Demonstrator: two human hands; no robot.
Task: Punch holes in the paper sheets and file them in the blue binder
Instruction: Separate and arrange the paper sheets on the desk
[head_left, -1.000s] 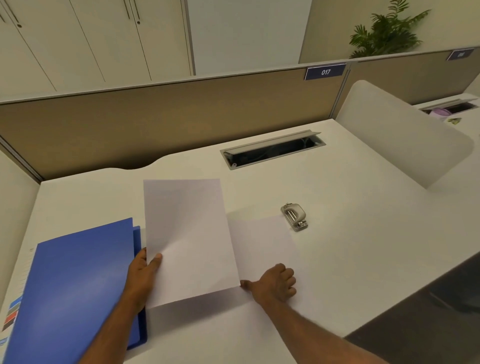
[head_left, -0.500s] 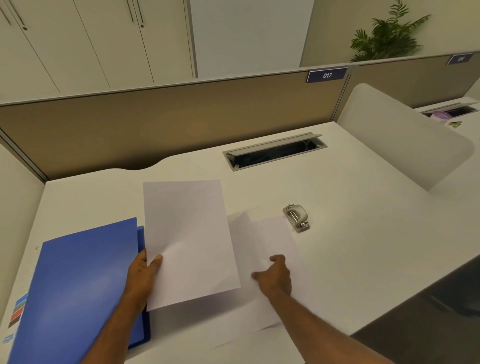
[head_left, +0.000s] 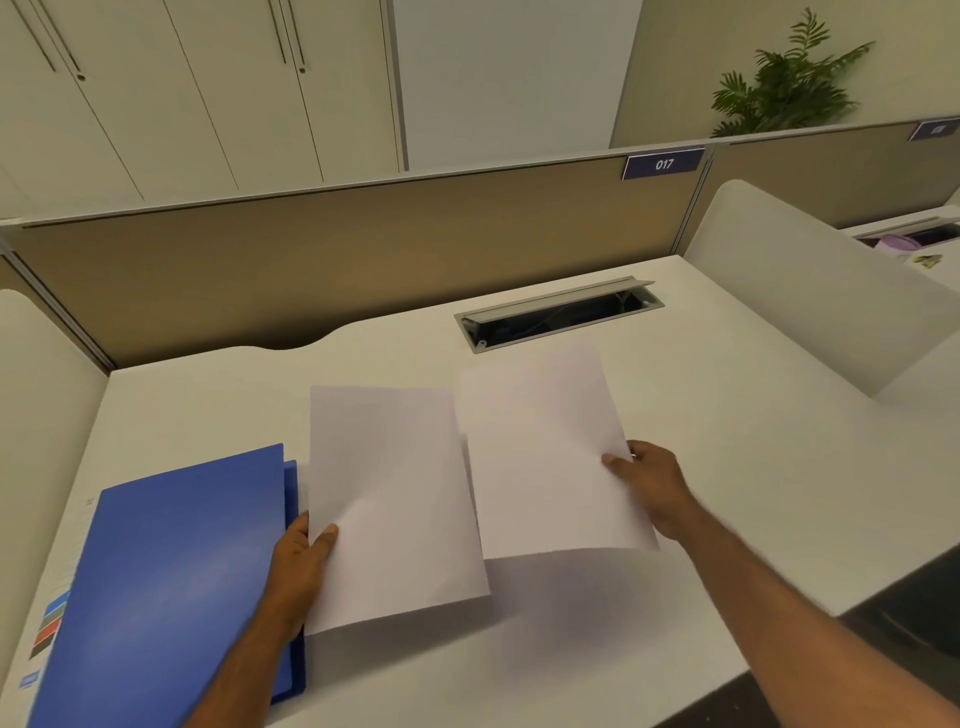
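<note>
The closed blue binder lies on the left of the white desk. My left hand pinches the left edge of one white sheet, raised above the desk just right of the binder. My right hand grips the right edge of a second white sheet, lifted off the desk beside the first. The two sheets nearly touch along their inner edges. The hole punch is hidden behind the second sheet.
An open cable tray is set into the desk behind the sheets. A tan partition closes the back, a white side divider the right. Coloured stickers sit at the desk's left edge. The desk's front edge runs lower right.
My right hand has picked the second sheet up from the desk and raised it to the right, covering the hole punch. My left hand still holds the first sheet in the same place.
</note>
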